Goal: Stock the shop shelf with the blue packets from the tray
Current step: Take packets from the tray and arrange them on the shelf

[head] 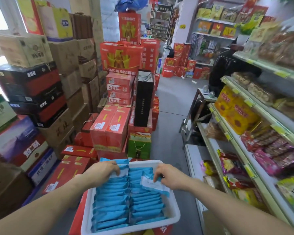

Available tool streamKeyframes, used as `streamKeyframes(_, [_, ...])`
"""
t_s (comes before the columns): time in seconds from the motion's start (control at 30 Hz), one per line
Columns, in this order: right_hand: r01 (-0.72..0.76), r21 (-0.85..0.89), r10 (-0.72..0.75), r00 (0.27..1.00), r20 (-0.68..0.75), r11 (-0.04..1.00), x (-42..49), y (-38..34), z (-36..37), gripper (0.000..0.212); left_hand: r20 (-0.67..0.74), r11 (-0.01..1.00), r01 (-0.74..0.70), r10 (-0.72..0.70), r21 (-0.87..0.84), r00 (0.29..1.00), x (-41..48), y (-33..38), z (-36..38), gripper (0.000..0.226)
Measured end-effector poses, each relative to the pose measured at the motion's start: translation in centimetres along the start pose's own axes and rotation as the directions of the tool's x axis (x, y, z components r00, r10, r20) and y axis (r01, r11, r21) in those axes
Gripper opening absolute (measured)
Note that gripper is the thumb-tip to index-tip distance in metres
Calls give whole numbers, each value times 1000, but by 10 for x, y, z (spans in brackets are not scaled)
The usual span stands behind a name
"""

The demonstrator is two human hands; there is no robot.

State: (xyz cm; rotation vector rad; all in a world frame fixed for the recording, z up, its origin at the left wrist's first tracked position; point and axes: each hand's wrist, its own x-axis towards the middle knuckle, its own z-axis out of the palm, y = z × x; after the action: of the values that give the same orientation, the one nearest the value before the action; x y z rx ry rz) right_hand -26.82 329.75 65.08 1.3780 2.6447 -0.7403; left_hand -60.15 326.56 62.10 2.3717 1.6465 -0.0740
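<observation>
Just inside tray (pixel 174 211) rim, left hand (pixel 101 173), right hand (pixel 170 177) grip packets (pixel 112 198).

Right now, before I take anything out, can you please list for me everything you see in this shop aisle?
tray: one, white, bottom centre.
blue packets: many, blue, standing in two rows in the tray.
loose packet: one, blue and white, on top of the right row.
red cartons: many, red, stacked mid-aisle.
cardboard boxes: many, brown, stacked at left.
tall bag: one, black, among the red cartons.
gift bag: one, green, beyond the tray.
shop shelf: one, white, right side, holding snack packs.
other person: one, dark clothes, at the shelf's far end.
left hand: fingers grip packets at the left row's far end.
right hand: fingers pinch the loose packet.
</observation>
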Motion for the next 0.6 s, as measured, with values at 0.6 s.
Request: streamKeyframes(0.6, [46,-86,-59,987,-151,995,-109,35,-181,48,-169,824,-267,210,-500,963,71,140,-203,43])
